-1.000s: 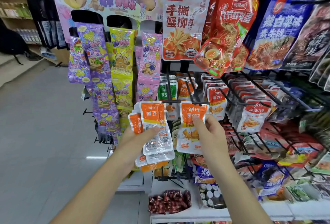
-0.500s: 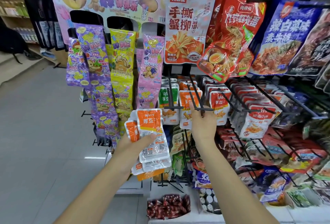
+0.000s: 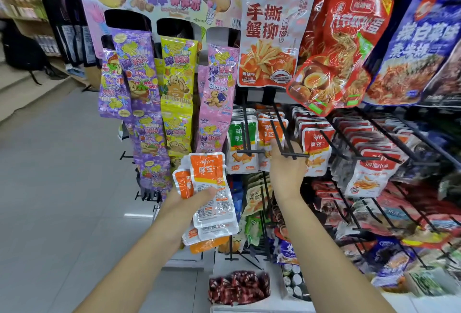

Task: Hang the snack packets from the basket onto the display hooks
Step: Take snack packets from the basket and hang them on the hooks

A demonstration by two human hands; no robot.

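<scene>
My left hand (image 3: 192, 203) grips a stack of several orange-and-white snack packets (image 3: 208, 183), thumb across their front, held left of the rack. My right hand (image 3: 287, 165) is raised under a black display hook (image 3: 283, 133), fingers straight and reaching up behind the hook's crossbar. It touches the orange packets hanging on that hook (image 3: 268, 130). No packet is in my right hand. The basket is not in view.
Green packets (image 3: 242, 138) and red packets (image 3: 316, 145) hang on neighbouring hooks. Large bags hang above (image 3: 272, 36). A bear-themed candy stand (image 3: 154, 76) is on the left. Lower hooks and shelf boxes (image 3: 239, 287) are below; the aisle floor is left.
My right hand pushed its orange packet onto the hook and let go, sliding further back along the hook. My left hand with the stack dropped slightly.
</scene>
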